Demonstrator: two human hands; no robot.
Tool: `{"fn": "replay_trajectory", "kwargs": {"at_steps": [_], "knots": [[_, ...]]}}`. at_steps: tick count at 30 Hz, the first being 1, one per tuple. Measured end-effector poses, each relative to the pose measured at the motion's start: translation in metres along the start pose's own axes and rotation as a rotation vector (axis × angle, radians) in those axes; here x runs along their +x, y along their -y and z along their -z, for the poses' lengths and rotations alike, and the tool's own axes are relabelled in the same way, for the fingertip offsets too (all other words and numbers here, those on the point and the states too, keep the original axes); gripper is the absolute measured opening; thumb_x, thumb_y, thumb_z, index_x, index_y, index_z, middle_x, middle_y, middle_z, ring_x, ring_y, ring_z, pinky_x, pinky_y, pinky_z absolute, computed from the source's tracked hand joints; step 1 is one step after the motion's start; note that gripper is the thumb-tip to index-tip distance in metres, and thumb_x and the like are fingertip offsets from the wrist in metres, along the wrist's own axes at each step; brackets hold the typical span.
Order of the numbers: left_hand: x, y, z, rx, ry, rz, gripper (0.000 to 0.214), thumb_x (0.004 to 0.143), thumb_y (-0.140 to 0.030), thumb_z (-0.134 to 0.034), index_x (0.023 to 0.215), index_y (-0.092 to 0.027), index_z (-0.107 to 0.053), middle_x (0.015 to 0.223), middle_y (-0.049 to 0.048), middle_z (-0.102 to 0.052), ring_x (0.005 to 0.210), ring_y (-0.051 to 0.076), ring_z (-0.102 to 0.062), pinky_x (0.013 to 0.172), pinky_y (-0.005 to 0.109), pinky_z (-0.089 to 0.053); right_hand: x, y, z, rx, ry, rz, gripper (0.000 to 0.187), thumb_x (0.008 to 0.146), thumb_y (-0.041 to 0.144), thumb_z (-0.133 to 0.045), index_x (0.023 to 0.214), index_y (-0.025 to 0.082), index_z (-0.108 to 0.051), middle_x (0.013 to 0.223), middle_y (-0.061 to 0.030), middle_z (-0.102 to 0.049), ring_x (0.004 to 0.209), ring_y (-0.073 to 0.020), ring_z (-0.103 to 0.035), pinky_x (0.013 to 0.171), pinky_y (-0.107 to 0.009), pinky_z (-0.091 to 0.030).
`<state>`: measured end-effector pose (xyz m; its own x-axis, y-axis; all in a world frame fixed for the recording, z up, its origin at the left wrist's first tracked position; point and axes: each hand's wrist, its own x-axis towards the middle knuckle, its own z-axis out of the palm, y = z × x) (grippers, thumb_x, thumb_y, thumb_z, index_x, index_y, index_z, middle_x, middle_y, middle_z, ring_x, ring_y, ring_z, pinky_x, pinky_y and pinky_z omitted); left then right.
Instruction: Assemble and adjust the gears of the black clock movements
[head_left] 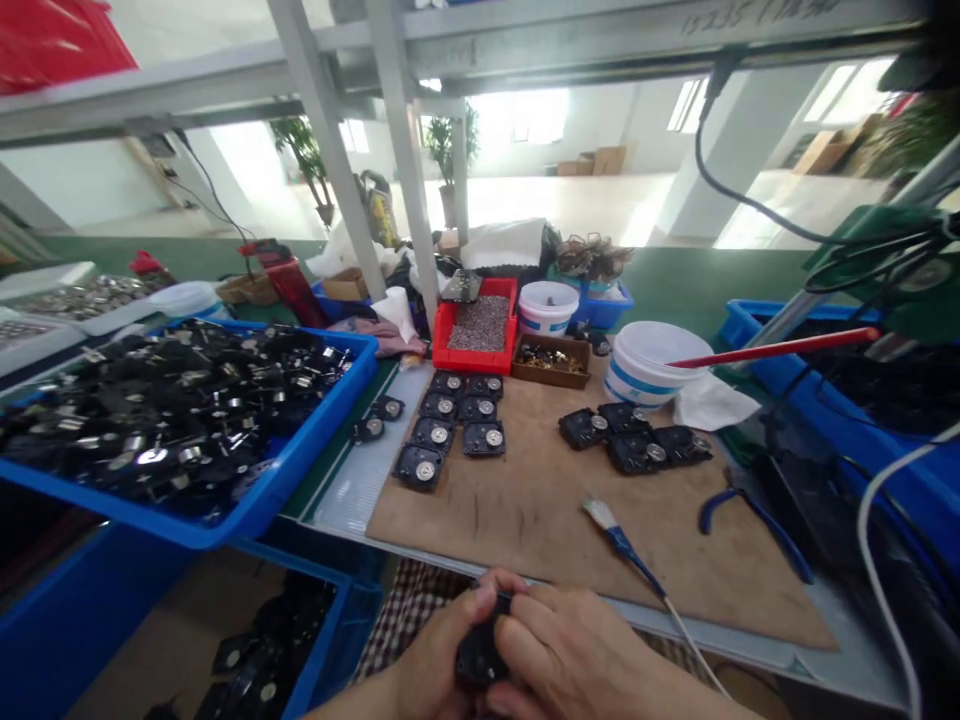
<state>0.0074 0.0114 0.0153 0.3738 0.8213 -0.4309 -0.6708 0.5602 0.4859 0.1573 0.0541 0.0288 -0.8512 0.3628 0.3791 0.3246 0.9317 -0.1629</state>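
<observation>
At the front edge of the bench my left hand point(448, 632) and my right hand point(564, 640) close round a black plastic housing point(477, 655). Fingers of both hands cover much of it, so its details are hidden. Past my hands, several similar black housings point(433, 433), each with a round silver disc, lie in two columns on the brown mat point(540, 510). A second cluster of black housings point(634, 440) rests farther right. Nearest my right hand lies a tool with a pale tip, blue body and white cord point(626, 548).
Left, a blue tray point(300, 470) is heaped with black and metal parts; a blue bin point(341, 630) sits below. Behind the mat stand a red bin point(475, 360), a cardboard box point(551, 376) and white buckets point(626, 390). Blue-handled pliers point(757, 510) lie right. Shelf posts point(405, 150) rise behind.
</observation>
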Motion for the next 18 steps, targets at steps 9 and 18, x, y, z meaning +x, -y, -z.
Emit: {"fn": "replay_trajectory", "kwargs": {"at_steps": [9,18], "knots": [[-0.006,0.006,0.009,0.151,-0.006,-0.103,0.028,0.072,-0.041,-0.063,0.084,-0.016,-0.064,0.075,-0.0005,-0.056,0.076,0.015,-0.052,0.075,0.025,-0.038,0.005,0.001,-0.004,0.067,-0.132,0.064,0.053,0.103,0.028,-0.013,0.065,0.020,-0.049,0.056,0.0021,-0.053,0.049,-0.0116,-0.050,0.050,-0.028,-0.033],[0.000,0.013,0.009,0.062,-0.171,-0.031,0.036,0.072,-0.050,-0.062,0.083,-0.016,-0.063,0.059,-0.0035,-0.052,0.052,0.010,-0.044,0.052,0.021,-0.033,0.006,-0.003,-0.003,0.192,-0.054,-0.039,0.038,0.098,0.024,-0.024,0.070,0.020,-0.050,0.058,0.0015,-0.052,0.050,-0.0133,-0.047,0.050,-0.028,-0.031]]}}
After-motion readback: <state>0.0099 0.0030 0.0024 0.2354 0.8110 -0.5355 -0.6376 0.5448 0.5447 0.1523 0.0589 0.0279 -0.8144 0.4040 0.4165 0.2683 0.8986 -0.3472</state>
